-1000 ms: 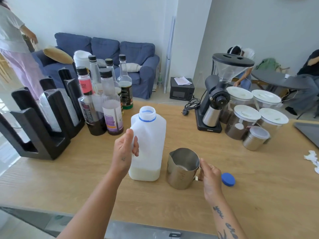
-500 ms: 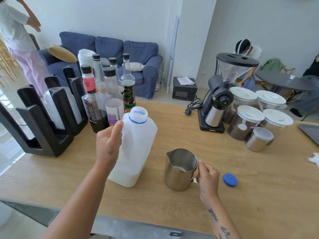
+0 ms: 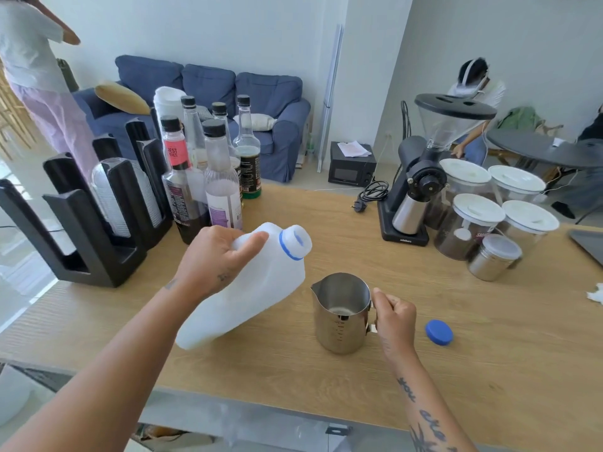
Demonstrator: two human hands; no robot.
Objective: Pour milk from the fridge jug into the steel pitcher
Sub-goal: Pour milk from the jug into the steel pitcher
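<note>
L hand [image 3: 212,259] grips the translucent white plastic milk jug [image 3: 261,295] by its upper shoulder/handle, fingers [image 3: 251,239] curled over the top w/ the index lying along the plastic toward the neck. The jug is tilted hard to the right. Its open mouth, ringed in blue, points up and right and sits just up-left of the shiny steel pitcher [image 3: 341,318], apart from the rim. The jug's base corner is low by the light wood table [image 3: 489,370] (can't tell if it touches).

The pitcher stands upright on the table, spout to the left, handle to the right, w/ a pale patch at its bottom. R hand [image 3: 396,324] holds that handle, its fingers [image 3: 386,296] curled and pinching it.

A round blue cap [image 3: 439,332] lies flat on the table just right of the R hand. Behind the jug is a group of black-capped syrup bottles [image 3: 222,190]. At far right are a black coffee grinder [image 3: 421,190] and white-lidded glass jars [image 3: 470,223].
</note>
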